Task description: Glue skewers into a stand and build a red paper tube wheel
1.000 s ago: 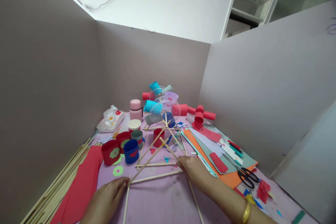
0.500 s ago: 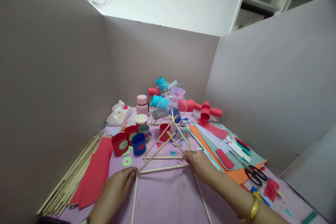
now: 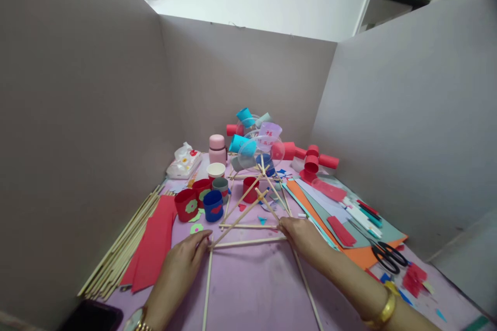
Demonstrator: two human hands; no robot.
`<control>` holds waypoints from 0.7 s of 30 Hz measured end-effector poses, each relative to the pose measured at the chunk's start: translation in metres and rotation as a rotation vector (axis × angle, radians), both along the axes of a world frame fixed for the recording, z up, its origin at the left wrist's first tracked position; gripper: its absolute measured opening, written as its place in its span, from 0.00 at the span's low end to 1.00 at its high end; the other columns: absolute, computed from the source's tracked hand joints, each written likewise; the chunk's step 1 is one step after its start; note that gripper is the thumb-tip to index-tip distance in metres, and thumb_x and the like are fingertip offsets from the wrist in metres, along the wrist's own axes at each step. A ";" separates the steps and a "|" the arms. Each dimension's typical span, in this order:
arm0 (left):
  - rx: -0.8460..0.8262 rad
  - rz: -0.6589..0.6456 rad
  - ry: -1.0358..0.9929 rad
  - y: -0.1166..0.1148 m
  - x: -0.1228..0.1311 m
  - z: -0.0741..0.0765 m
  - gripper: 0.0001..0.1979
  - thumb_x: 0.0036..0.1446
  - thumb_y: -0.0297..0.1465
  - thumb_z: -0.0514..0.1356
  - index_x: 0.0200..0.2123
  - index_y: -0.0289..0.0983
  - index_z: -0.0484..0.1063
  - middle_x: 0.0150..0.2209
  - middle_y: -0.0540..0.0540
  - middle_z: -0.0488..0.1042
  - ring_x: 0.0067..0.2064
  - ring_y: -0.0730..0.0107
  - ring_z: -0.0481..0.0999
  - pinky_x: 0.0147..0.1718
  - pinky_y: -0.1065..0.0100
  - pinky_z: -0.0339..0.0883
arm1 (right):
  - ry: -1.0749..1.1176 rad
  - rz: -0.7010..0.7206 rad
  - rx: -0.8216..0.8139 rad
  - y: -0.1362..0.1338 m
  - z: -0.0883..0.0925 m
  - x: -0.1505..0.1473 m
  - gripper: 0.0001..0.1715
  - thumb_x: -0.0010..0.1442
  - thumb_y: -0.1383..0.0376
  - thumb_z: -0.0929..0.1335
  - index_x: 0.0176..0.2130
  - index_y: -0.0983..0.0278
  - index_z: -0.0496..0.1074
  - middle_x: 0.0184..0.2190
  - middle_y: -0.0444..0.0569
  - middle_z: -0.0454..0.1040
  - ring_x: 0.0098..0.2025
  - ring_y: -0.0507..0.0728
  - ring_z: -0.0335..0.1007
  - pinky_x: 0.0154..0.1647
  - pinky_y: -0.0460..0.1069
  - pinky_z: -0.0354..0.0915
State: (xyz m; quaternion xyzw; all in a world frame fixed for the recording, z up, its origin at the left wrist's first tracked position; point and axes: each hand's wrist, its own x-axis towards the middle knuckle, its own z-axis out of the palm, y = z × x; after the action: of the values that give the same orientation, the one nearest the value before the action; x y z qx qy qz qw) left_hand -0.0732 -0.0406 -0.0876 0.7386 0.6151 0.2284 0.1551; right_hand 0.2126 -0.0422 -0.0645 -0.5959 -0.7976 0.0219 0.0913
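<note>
Head view: scene sits slightly higher than before. Left hand [image 3: 182,269] and right hand [image 3: 301,232] stay pinched narrowly on corners of the thin pale wooden stick frame [image 3: 248,242], lower centre, on the matte pink tabletop [image 3: 256,295].

Your left hand [image 3: 182,266] and right hand [image 3: 303,235] cover the near corners of the thin wooden stick frame [image 3: 248,242]. Left of it, a flat black object [image 3: 93,315] is cut off below.
</note>
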 end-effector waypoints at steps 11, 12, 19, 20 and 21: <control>0.200 -0.037 -0.082 0.000 0.002 -0.001 0.22 0.57 0.44 0.48 0.43 0.39 0.74 0.42 0.44 0.78 0.45 0.59 0.76 0.44 0.59 0.70 | -0.013 -0.002 0.009 0.005 -0.006 0.000 0.14 0.65 0.65 0.59 0.34 0.63 0.70 0.32 0.50 0.78 0.35 0.57 0.75 0.30 0.46 0.54; 0.230 -0.044 -0.088 -0.001 0.004 0.001 0.21 0.57 0.44 0.48 0.42 0.40 0.74 0.42 0.44 0.78 0.45 0.59 0.76 0.44 0.60 0.69 | -0.012 -0.002 0.007 0.005 -0.006 0.000 0.14 0.65 0.65 0.59 0.34 0.63 0.70 0.32 0.50 0.78 0.35 0.57 0.74 0.30 0.46 0.54; 0.355 -0.118 -0.122 -0.006 0.013 0.001 0.16 0.59 0.42 0.51 0.43 0.43 0.73 0.42 0.47 0.77 0.46 0.63 0.73 0.45 0.61 0.68 | -0.009 -0.014 -0.010 0.003 -0.002 0.000 0.13 0.65 0.66 0.59 0.33 0.64 0.70 0.32 0.51 0.78 0.35 0.57 0.74 0.30 0.46 0.54; 0.365 -0.122 -0.120 -0.006 0.014 0.000 0.15 0.59 0.42 0.51 0.43 0.43 0.72 0.42 0.48 0.77 0.46 0.63 0.73 0.45 0.61 0.68 | -0.009 -0.015 -0.012 0.002 -0.001 -0.001 0.14 0.65 0.66 0.59 0.33 0.64 0.70 0.32 0.51 0.78 0.35 0.57 0.74 0.29 0.46 0.54; 0.372 -0.127 -0.115 -0.007 0.014 -0.001 0.15 0.59 0.41 0.51 0.43 0.43 0.72 0.43 0.48 0.77 0.46 0.63 0.73 0.45 0.62 0.68 | -0.009 -0.016 -0.014 0.001 0.000 -0.001 0.13 0.65 0.66 0.59 0.33 0.64 0.70 0.32 0.51 0.78 0.34 0.57 0.74 0.29 0.46 0.54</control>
State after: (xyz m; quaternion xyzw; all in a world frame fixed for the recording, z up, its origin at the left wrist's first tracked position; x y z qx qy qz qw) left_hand -0.0589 -0.0472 -0.0883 0.7774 0.5046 0.3698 0.0651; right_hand 0.2119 -0.0410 -0.0645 -0.6028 -0.7931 0.0240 0.0838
